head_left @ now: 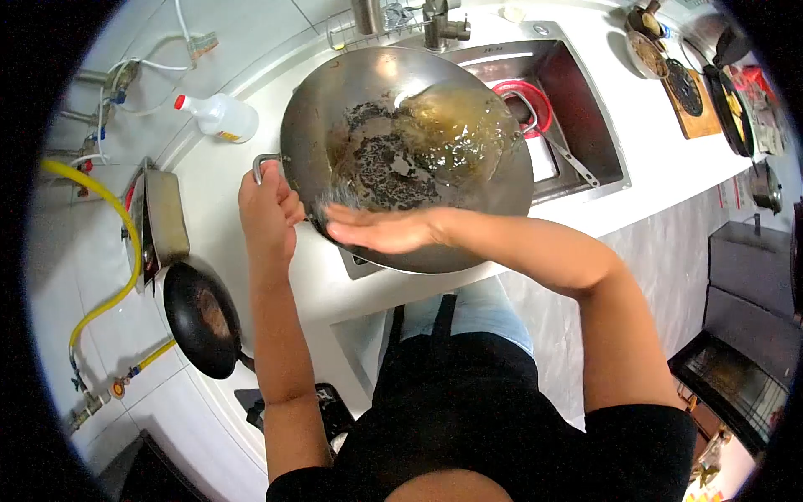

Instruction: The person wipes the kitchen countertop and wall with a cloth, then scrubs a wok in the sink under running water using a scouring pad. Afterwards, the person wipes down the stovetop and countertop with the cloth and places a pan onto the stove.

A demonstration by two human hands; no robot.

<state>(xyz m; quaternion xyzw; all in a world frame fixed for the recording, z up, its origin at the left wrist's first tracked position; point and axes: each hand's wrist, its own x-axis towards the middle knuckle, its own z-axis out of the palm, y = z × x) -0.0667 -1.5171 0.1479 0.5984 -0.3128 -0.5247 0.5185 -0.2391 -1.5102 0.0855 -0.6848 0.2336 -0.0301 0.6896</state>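
Scouring, apparently: wok [368, 79] partly over sink [590, 109], left hand [269, 205] closed round its handle [264, 159], right hand [385, 230] nearly flat over near rim, hold on blurred scrubber [337, 197] unclear; next move likely calls for steady wok, firm strokes across black residue [376, 163].

The bottle [227, 119] is left of the wok [314, 109].
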